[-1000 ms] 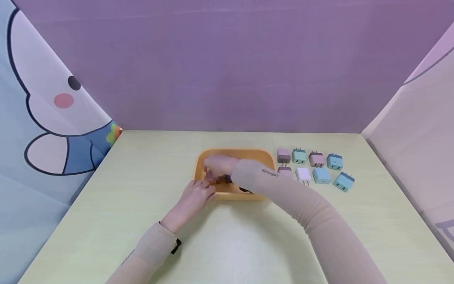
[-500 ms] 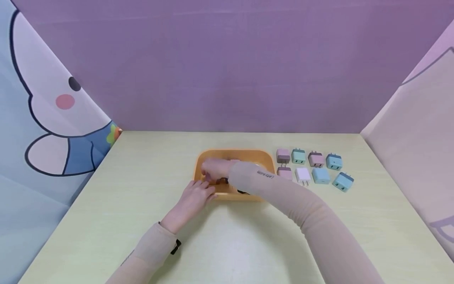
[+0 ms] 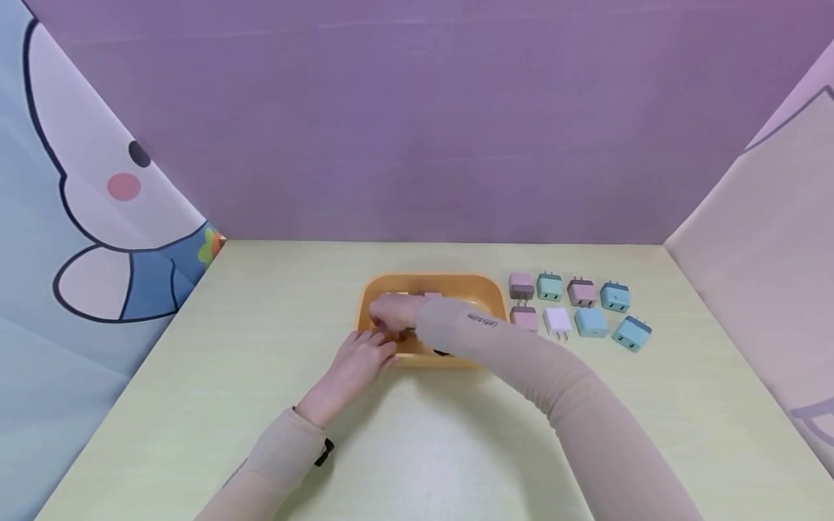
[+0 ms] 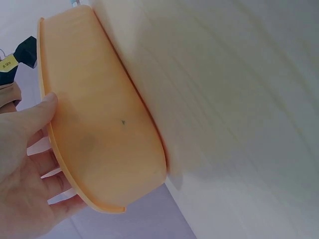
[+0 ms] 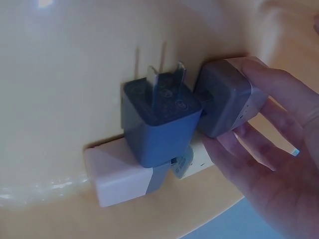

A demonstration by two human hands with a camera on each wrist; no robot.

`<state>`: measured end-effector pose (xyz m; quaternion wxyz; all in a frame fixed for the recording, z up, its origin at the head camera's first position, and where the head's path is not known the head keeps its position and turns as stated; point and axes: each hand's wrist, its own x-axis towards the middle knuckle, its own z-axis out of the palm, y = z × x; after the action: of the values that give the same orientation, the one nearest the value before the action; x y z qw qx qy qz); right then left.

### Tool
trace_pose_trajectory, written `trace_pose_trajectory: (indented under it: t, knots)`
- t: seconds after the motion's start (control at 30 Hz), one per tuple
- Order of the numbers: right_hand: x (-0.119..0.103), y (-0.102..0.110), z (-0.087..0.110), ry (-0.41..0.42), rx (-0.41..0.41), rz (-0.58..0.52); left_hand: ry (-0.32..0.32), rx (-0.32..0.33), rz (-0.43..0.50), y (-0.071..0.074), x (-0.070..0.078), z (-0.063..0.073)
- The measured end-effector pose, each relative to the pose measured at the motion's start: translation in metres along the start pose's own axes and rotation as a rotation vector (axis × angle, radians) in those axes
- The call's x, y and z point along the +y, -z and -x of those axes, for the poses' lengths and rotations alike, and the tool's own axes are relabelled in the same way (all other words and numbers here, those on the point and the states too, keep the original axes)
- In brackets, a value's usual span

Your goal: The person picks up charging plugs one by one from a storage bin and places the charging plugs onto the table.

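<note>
An orange tray point(image 3: 423, 360) stands on the table. My left hand point(image 3: 355, 362) holds its near left corner; in the left wrist view the thumb presses the outer wall point(image 4: 104, 124) and the fingers go over the rim. Inside the tray's left part is my right hand point(image 3: 394, 311). In the right wrist view, its thumb and fingers pinch a pinkish charger plug point(image 5: 227, 97) with a dark grey prong end. Against that one leans a dark blue charger plug point(image 5: 162, 132), prongs up. A pale pink charger plug point(image 5: 122, 172) and a cream one point(image 5: 197, 162) lie below it.
Right of the tray, several charger plugs stand in two rough rows on the table, among them a white plug point(image 3: 557, 322) and a tilted blue plug point(image 3: 632, 333). A purple backdrop point(image 3: 417, 130) rises behind the table's far edge.
My right hand has shifted slightly left inside the tray, its forearm following. A pink plug and a pale one near the tray's back now show. My left hand has stayed put.
</note>
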<state>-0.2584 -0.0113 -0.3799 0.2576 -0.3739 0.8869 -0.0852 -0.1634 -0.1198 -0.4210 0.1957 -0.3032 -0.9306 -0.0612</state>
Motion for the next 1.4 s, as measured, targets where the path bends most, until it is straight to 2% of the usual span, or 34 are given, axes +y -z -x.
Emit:
trace_pose_trajectory:
  t: [0.03, 0.13, 0.3, 0.57, 1.03, 1.4]
  knots:
    - [-0.003, 0.002, -0.002, -0.044, -0.027, 0.024, -0.001, -0.001, 0.003, 0.000, 0.000, 0.000]
    - [-0.008, 0.005, -0.005, -0.095, -0.069, 0.061, -0.005, 0.002, 0.009, 0.000, 0.000, -0.001]
    - [-0.002, 0.006, -0.007, -0.033, -0.051, 0.027, -0.005, 0.004, 0.009, 0.001, 0.001, -0.002]
    - [-0.002, 0.011, -0.003, -0.028, -0.054, -0.033, 0.000, 0.006, 0.002, 0.000, 0.001, -0.003]
    - [-0.003, 0.023, 0.007, 0.048, -0.008, 0.001, -0.019, 0.035, -0.018, -0.002, -0.002, 0.000]
    - [-0.003, 0.033, 0.024, 0.057, 0.003, 0.015, -0.019, 0.035, 0.001, -0.003, -0.002, 0.001]
